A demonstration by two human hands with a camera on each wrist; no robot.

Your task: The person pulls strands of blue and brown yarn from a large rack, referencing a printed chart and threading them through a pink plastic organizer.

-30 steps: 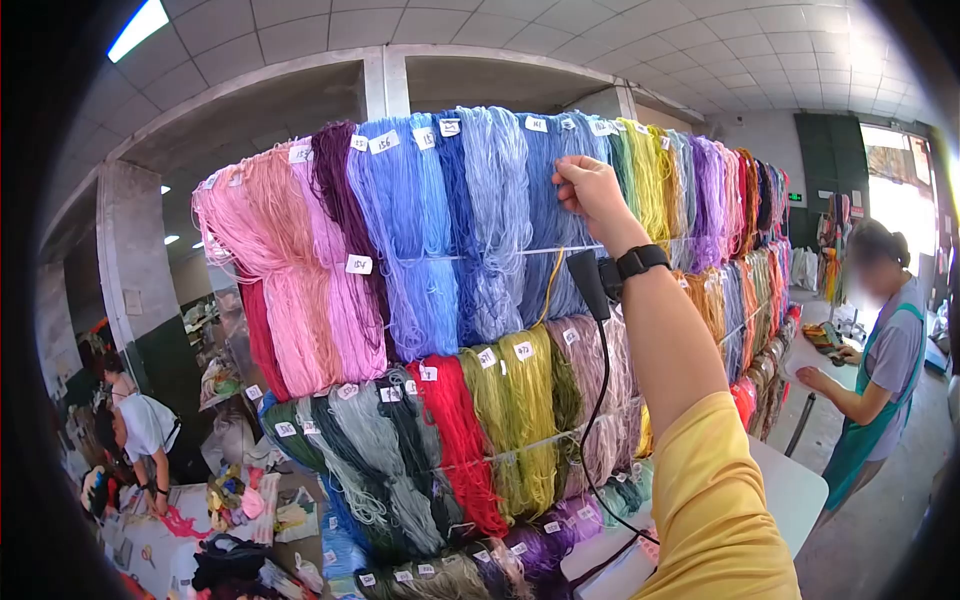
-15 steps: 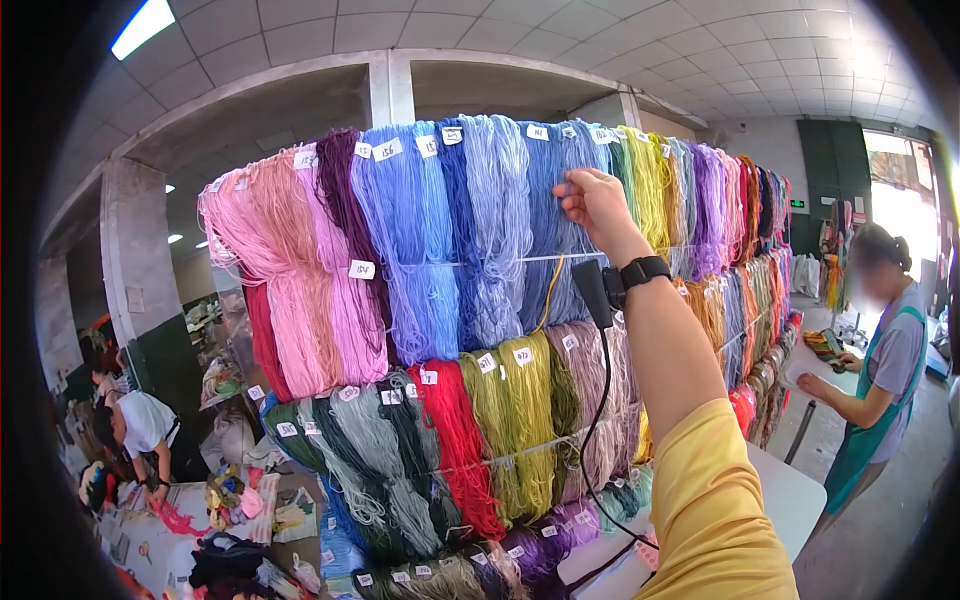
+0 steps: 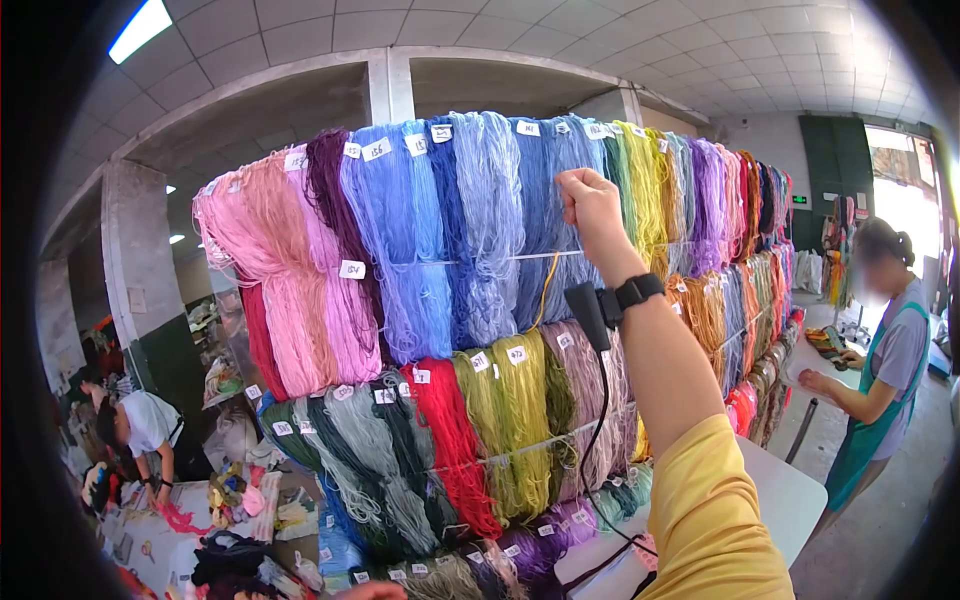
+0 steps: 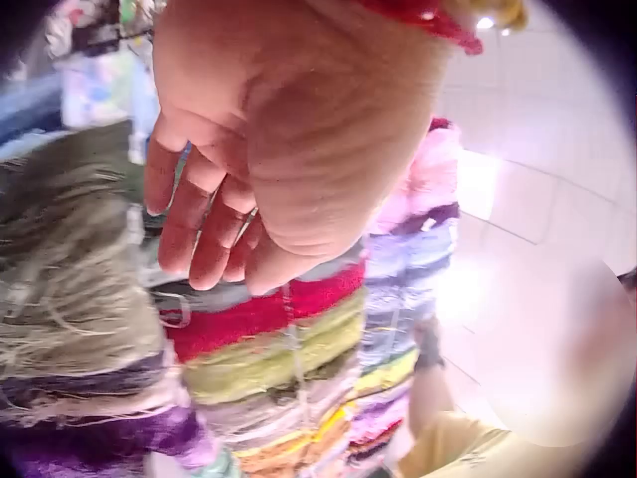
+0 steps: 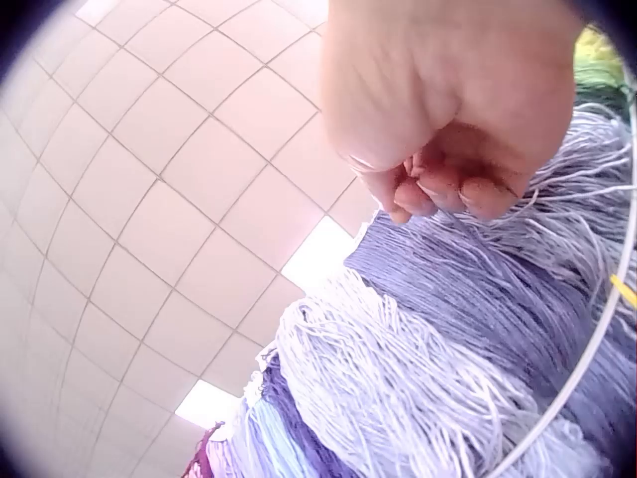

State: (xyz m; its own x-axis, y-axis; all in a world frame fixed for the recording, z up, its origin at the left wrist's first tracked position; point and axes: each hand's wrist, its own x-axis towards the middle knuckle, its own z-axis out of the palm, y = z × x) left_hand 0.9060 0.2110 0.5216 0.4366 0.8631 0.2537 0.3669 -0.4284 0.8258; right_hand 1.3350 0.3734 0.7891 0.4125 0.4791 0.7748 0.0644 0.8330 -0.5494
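My right hand (image 3: 597,208) is raised in front of the top row, at a grey-blue yarn skein (image 3: 538,190). Its fingers are curled, and in the right wrist view the fingertips (image 5: 483,196) pinch at strands of the grey-blue yarn (image 5: 453,264). A paler, lavender-blue skein (image 5: 378,378) hangs beside it. Only a bit of my left hand (image 3: 372,591) shows at the bottom edge of the head view. Seen from its wrist, the left hand (image 4: 289,129) hangs palm in view with loosely bent fingers and holds nothing, in front of the lower skeins.
Numbered skeins fill the rack in rows, among them a red skein (image 3: 450,440). A white cord (image 3: 540,256) runs across the top row. A black cable (image 3: 592,450) hangs from my right wrist. One person (image 3: 880,350) stands right; another (image 3: 150,425) bends over a table at left.
My right hand has dipped slightly and its fingers have curled in more at the grey-blue yarn. My left hand has come into the bottom edge of the head view.
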